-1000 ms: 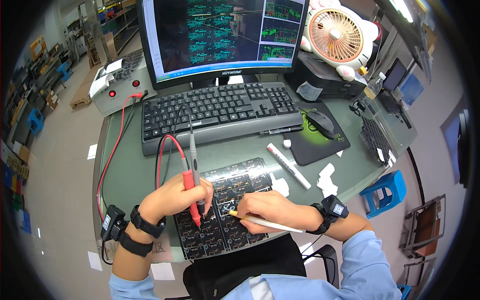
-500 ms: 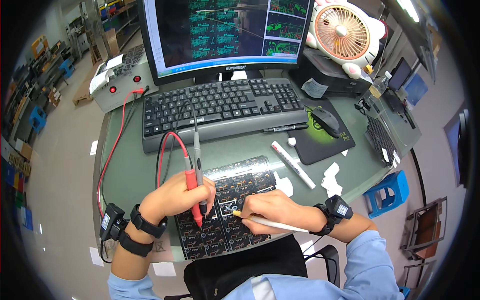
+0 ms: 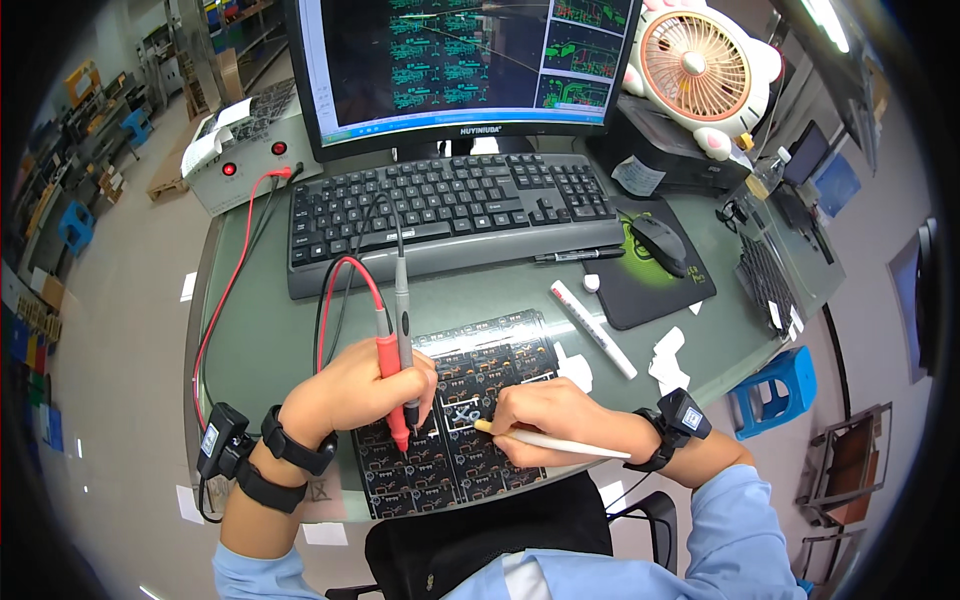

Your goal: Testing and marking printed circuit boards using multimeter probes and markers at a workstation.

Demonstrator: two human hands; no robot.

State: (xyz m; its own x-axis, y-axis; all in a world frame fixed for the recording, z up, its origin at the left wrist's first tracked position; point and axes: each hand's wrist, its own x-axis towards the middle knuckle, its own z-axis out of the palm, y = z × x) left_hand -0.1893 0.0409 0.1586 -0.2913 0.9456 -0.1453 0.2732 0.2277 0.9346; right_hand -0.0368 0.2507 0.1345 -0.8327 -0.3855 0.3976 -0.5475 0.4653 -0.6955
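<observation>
A black circuit board panel (image 3: pixel 490 365) with rows of repeated outlines lies at the table's front edge, a white scribbled mark on its middle. Pinched side by side in my left hand (image 3: pixel 350 388) are a red test probe (image 3: pixel 389 355) and a grey-and-black test probe (image 3: pixel 403 320), tips pointing down at the panel's left half. Whether the tips touch the board I cannot tell. My right hand (image 3: pixel 560 412) grips a slim white stick (image 3: pixel 575 446) with a yellowish tip, which is beside the scribbled mark. My fingers cover parts of the board.
Behind the board are a keyboard (image 3: pixel 450 205), a monitor (image 3: pixel 450 70) and a mouse (image 3: pixel 658 245). A white marker (image 3: pixel 594 330) and crumpled white scraps (image 3: pixel 667 362) lie on the right. Red and black leads run to a metal box (image 3: pixel 245 160) at the left.
The view has shifted slightly. The white stick's tip has moved a little off the scribbled mark toward the right. Both hands keep their grips.
</observation>
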